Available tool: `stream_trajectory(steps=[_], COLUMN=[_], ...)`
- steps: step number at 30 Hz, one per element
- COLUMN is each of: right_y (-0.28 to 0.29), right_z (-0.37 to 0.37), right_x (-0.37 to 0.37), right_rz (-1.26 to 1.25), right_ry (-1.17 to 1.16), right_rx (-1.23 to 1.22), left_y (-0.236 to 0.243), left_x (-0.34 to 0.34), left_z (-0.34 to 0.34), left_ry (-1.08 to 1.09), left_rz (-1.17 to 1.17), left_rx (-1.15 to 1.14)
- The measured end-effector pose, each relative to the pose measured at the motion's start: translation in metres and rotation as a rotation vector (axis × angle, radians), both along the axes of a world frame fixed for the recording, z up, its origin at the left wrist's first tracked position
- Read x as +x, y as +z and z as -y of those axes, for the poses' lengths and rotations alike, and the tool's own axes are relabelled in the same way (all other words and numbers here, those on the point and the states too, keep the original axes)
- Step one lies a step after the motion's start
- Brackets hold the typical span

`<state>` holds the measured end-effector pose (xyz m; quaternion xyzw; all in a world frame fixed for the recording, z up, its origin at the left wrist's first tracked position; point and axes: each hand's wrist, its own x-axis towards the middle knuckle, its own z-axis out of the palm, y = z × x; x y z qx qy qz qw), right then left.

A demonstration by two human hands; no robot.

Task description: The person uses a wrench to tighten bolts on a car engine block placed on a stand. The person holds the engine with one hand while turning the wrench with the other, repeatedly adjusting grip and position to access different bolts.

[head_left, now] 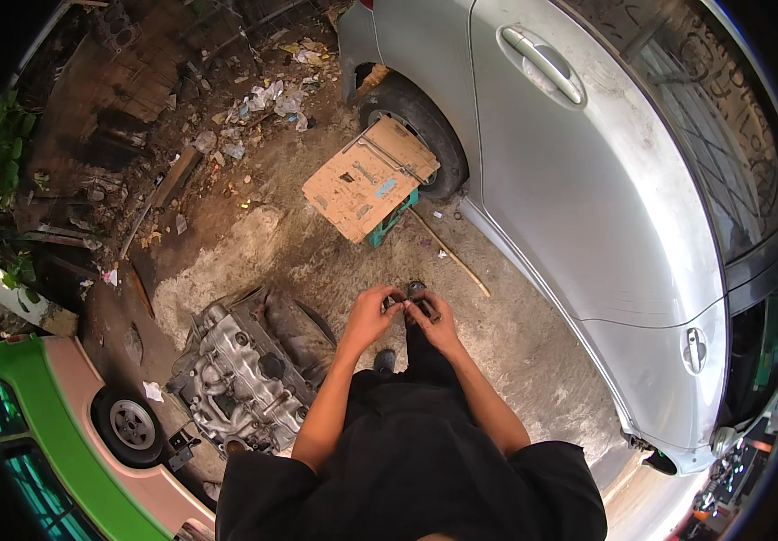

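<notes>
Both hands are raised in front of my body, fingertips meeting. My left hand (374, 314) is closed, its thumb and fingers pinched together. Opposite it, my right hand (434, 325) is closed in a similar pinch. Something small and dark seems to be between the fingers, too small to name. Ahead of the hands, a cardboard sheet (339, 194) lies on a green stool (387, 224) beside the car's wheel. A wrench (364, 172), a long metal bar (393, 155) and a small blue piece (385, 187) rest on the cardboard.
A silver car (569, 198) fills the right side, its tyre (416, 113) near the stool. At left are a metal engine (249, 383) and a green and pink vehicle (73, 397). A stick (450, 252) lies on the concrete. Litter (271, 101) is scattered farther back.
</notes>
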<state>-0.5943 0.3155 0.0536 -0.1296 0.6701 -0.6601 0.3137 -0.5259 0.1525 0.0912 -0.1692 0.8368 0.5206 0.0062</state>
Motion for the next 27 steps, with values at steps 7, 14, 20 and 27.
stream_trajectory(steps=[7, 14, 20, 27], right_y=[0.006, 0.001, -0.039, -0.115], right_z=[0.045, 0.104, 0.163, 0.237], right_x=[-0.119, -0.215, -0.257, -0.286], right_rz=[0.040, 0.006, 0.088, -0.065], right_ry=[0.169, 0.341, 0.370, 0.352], right_rx=[-0.005, 0.032, 0.036, 0.264], left_y=[0.007, -0.011, -0.043, -0.128], left_x=[-0.094, -0.129, -0.150, -0.189], left_z=[0.025, 0.056, 0.111, 0.178], left_ry=[0.270, 0.553, 0.846, 0.945], left_rz=[0.001, -0.120, -0.152, -0.084], left_rx=[0.104, 0.148, 0.338, 0.415])
